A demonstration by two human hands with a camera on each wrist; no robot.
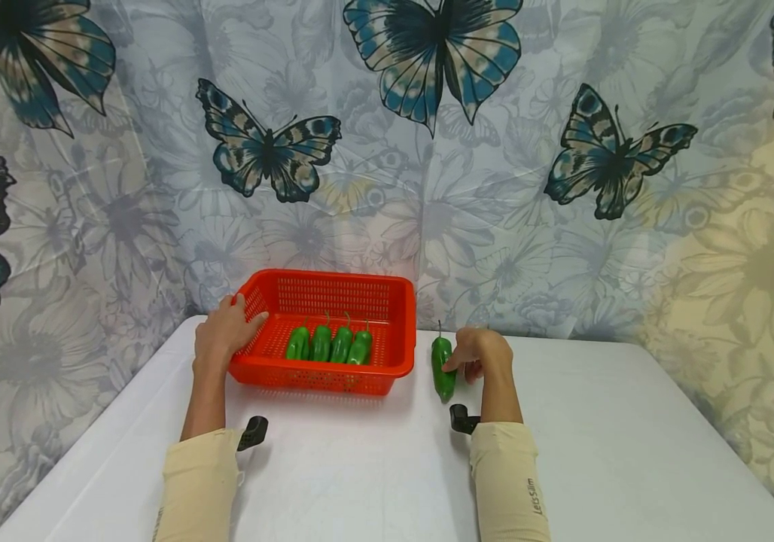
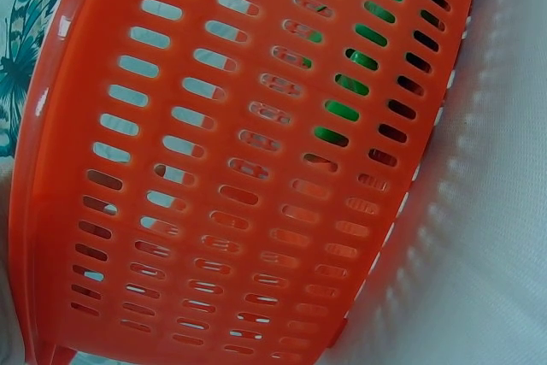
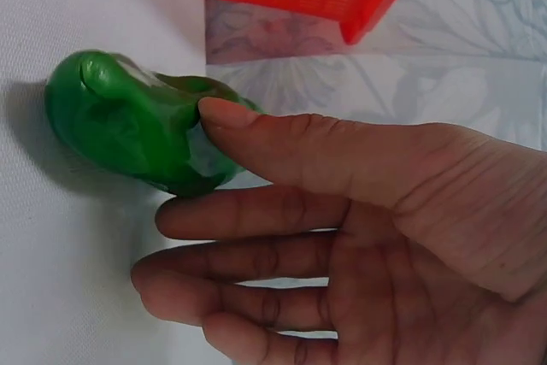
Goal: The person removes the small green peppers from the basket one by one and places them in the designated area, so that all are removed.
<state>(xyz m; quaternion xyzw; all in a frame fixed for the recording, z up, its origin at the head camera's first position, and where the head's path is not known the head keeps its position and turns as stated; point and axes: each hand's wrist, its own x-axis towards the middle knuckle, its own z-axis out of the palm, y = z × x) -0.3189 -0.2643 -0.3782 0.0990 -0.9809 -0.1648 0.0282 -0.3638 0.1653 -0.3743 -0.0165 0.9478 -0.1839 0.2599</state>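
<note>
My left hand [image 1: 220, 336] grips the left rim of a red plastic basket [image 1: 402, 331], with the thumb reaching over the inner side. Several green peppers [image 1: 320, 344] lie side by side on the basket floor, stems pointing away from me. Just right of the basket, one more green pepper [image 1: 440, 373] lies on the white table. My right hand [image 1: 484, 354] pinches this pepper between thumb and index finger; in the right wrist view the thumb [image 3: 229, 114] overlaps its glossy skin and the other fingers are loosely bent below. The left wrist view is filled by the slotted basket wall [image 2: 239, 194].
The white table [image 1: 360, 467] ends at the back against a butterfly-print cloth [image 1: 495, 248], which also hangs along the left and right sides. A black wrist mount [image 1: 254, 433] juts from the left sleeve, and another mount [image 1: 463, 419] from the right.
</note>
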